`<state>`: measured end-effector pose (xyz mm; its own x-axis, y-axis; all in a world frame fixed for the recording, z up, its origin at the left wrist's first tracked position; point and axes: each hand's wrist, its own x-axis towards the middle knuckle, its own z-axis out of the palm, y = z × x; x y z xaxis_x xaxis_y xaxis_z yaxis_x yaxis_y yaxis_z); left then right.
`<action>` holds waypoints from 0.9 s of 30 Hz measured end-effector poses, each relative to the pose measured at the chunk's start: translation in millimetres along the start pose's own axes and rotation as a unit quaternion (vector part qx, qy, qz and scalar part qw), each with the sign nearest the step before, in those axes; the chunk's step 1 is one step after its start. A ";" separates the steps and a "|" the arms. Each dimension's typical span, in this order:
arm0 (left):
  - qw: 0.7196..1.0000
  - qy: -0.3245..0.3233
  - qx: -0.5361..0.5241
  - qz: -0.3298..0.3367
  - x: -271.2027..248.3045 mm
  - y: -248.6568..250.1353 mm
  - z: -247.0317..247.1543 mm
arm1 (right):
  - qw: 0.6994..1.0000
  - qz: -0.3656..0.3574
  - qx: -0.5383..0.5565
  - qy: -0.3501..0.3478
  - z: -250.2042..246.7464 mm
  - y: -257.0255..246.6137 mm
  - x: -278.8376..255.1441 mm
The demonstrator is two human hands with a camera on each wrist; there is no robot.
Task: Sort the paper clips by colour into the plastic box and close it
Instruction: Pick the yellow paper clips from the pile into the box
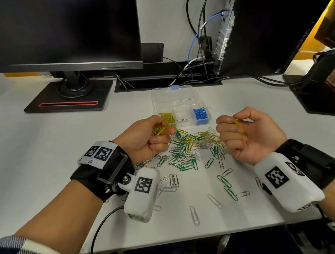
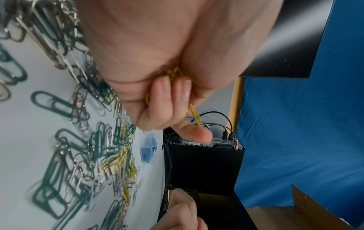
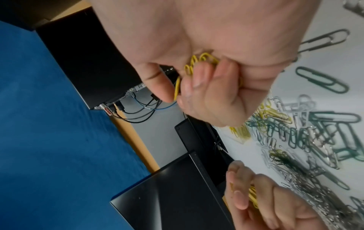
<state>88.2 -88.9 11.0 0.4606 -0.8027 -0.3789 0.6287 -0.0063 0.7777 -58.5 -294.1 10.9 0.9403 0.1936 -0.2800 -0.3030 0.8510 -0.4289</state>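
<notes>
Yellow paper clips (image 1: 239, 127) stand in the right hand (image 1: 250, 134), long axes running from near the thumb down toward the palm; its fingers curl round them, palm up. The left hand (image 1: 143, 140) grips a bunch of yellow clips (image 1: 158, 130), palm turned inward. Both hover over the loose pile (image 1: 192, 147) on the table (image 1: 43, 158), near the open plastic box (image 1: 176, 105).

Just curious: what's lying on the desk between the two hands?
The mixed clip pile, yellow, green and silver, lies between the left hand and right hand; head view.
</notes>
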 end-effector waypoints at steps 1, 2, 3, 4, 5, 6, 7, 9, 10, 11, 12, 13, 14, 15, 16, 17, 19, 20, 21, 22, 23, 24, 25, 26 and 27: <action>1.000 -0.002 -0.006 0.000 -0.2 0.2 -0.1 | 1.000 -0.008 0.007 -0.002 -1.5 2.4 0.6; 1.000 -0.003 -0.015 -0.001 -0.3 0.6 -0.3 | 1.000 -0.013 0.010 -0.003 -3.0 4.4 1.5; 1.000 -0.002 -0.026 -0.002 -0.9 1.1 -0.6 | 1.000 -0.016 0.013 0.001 -4.3 5.7 2.8; 0.999 0.001 -0.038 -0.003 -1.6 1.7 -0.7 | 1.000 -0.016 0.017 0.006 -5.0 6.6 4.2; 0.999 0.004 -0.051 -0.003 -2.2 2.2 -1.0 | 1.000 -0.014 0.019 0.018 -5.5 6.6 5.6; 0.998 0.009 -0.063 -0.004 -2.4 2.6 -1.3 | 0.999 -0.010 0.021 0.033 -4.6 6.3 7.1; 0.997 0.016 -0.073 -0.006 -2.7 3.2 -2.0 | 0.998 -0.007 0.022 0.055 -2.1 6.3 8.8; 0.995 0.037 -0.094 -0.015 -1.6 4.8 -3.6 | 0.993 -0.006 0.021 0.119 3.2 4.6 13.7; 0.993 0.048 -0.106 -0.020 -0.5 5.7 -5.3 | 0.989 -0.009 0.019 0.148 5.9 3.0 17.7; 0.991 0.058 -0.118 -0.026 0.9 6.4 -6.9 | 0.986 -0.011 0.016 0.168 10.0 2.5 21.8; 0.989 0.067 -0.131 -0.032 2.3 7.2 -8.9 | 0.983 -0.013 0.011 0.182 15.8 1.9 27.6; 0.986 0.074 -0.144 -0.038 3.4 7.9 -10.6 | 0.980 -0.016 0.010 0.199 20.2 0.1 34.2; 0.984 0.079 -0.154 -0.041 4.3 8.3 -12.5 | 0.976 -0.023 0.003 0.215 24.5 -2.3 42.3; 0.983 0.081 -0.159 -0.039 4.9 8.5 -14.6 | 0.974 -0.029 -0.006 0.224 28.9 -6.0 50.0; 0.983 0.082 -0.159 -0.035 5.6 8.5 -16.2 | 0.974 -0.026 -0.014 0.226 33.0 -10.6 58.5; 0.984 0.081 -0.158 -0.030 6.0 8.7 -17.9 | 0.973 -0.020 -0.024 0.227 38.5 -15.2 67.8; 0.984 0.083 -0.158 -0.022 6.7 8.7 -19.4 | 0.970 -0.030 -0.067 0.232 48.6 -24.3 89.4; 0.984 0.085 -0.158 -0.018 6.8 8.9 -19.7 | 0.967 -0.048 -0.095 0.230 53.3 -27.8 103.1; 0.983 0.089 -0.158 -0.014 7.0 9.3 -19.6 | 0.963 -0.077 -0.122 0.229 58.0 -28.3 117.6; 0.983 0.094 -0.157 -0.008 7.4 10.1 -19.9 | 0.959 -0.106 -0.138 0.225 61.8 -27.3 132.3; 0.983 0.098 -0.154 -0.003 7.2 10.5 -19.6 | 0.954 -0.133 -0.148 0.225 63.7 -25.4 144.9; 0.984 0.100 -0.150 0.002 6.9 11.0 -19.7 | 0.951 -0.149 -0.163 0.216 63.6 -23.2 156.7; 0.984 0.100 -0.147 0.007 6.9 11.8 -20.5 | 0.947 -0.159 -0.188 0.208 62.9 -19.9 165.6; 0.985 0.098 -0.143 0.010 6.9 12.3 -21.1 | 0.942 -0.164 -0.210 0.206 60.4 -16.8 172.9; 0.985 0.097 -0.140 0.014 7.1 13.2 -22.2 | 0.936 -0.168 -0.224 0.214 59.0 -14.2 178.3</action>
<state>113.7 -81.4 7.5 0.5743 -0.6706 -0.4696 0.7501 0.2012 0.6300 122.6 -242.9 17.8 0.8745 -0.3437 -0.3423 -0.1266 0.5196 -0.8450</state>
